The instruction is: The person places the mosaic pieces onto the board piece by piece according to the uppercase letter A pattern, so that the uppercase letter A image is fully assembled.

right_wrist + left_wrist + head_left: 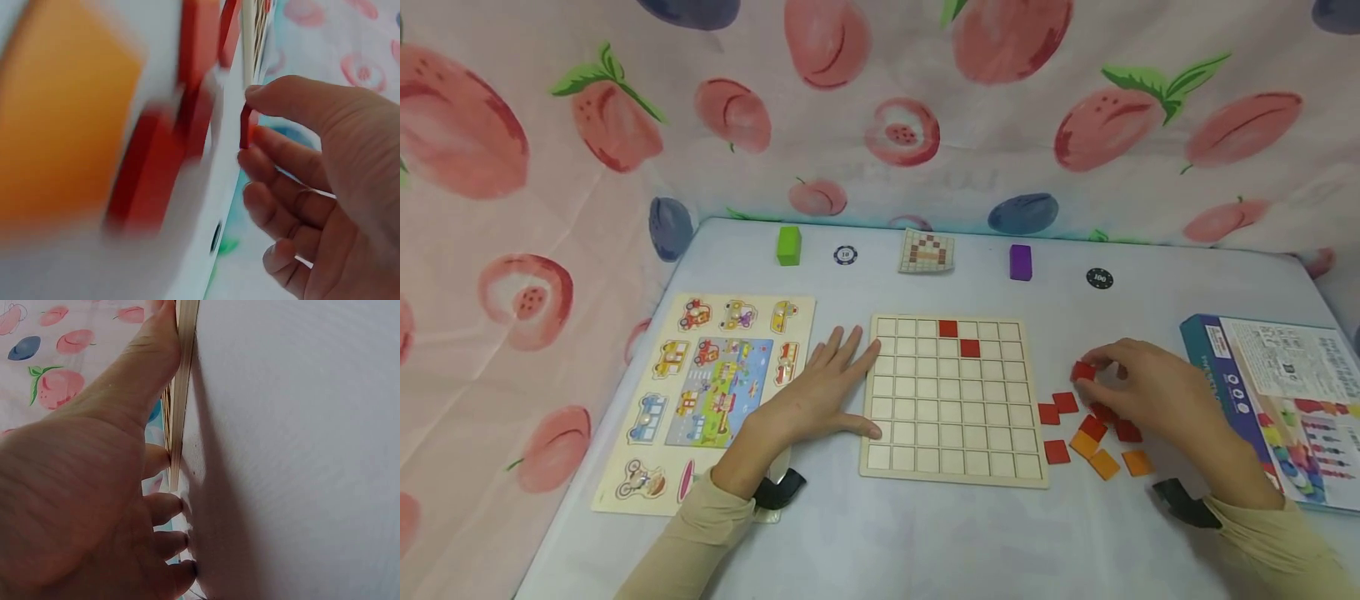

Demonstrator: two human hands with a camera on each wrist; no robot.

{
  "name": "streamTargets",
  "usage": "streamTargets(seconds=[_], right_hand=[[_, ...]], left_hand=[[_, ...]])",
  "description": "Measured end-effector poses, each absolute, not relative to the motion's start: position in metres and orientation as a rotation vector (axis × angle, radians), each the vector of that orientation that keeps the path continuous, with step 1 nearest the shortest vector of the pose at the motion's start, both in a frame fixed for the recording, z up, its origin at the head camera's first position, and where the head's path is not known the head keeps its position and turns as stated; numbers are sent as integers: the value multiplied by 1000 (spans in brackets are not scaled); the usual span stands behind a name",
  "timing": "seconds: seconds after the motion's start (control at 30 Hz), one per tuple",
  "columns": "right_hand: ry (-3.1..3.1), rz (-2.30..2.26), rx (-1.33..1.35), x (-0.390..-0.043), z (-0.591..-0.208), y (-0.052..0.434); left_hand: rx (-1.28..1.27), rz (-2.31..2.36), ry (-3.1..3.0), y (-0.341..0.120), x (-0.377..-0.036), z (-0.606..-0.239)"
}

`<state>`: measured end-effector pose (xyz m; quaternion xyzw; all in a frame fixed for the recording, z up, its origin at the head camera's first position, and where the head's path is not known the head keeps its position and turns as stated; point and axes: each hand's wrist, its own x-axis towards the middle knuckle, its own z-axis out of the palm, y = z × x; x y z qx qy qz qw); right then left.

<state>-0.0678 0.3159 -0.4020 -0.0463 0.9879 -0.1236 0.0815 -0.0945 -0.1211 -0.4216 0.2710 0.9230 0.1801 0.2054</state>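
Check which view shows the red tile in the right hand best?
Head view: the red tile sits whole, pinched in the right hand beside the grid board. Right wrist shows it edge-on between fingers. Left wrist misses it.

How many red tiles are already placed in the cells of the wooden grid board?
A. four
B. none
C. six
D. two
D. The head view shows two red tiles seated in the wooden grid board, in its top two rows and touching at a corner; every other cell looks bare, and the remaining red and orange tiles lie loose on the table to the board's right.
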Motion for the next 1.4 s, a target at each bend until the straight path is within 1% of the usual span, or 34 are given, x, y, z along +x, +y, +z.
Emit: streamTargets(seconds=[0.1,0.3,0.57,0.8,1.1,1.2,1.4], right_hand=[[2974,-399,-198,-72,-399,294],[2984,-438,-406,-84,-400,258],[2946,-445,-569,-92,-405,236],[2953,-457,-623,-93,-409,234],[2935,-413,-619,-92,-409,233],[2927,-386,-587,-88,-406,243],[2911,-374,-490,-72,-403,280]], left_hand=[[758,510,2571,-121,-95,-422],[761,521,2559,-120,-95,-422],[766,512,2554,-117,-95,-423],[779,497,2563,-118,-95,-422],[761,518,2557,-119,-93,-423],[756,522,2555,-120,-93,-423],[758,495,2568,-123,-95,-423]])
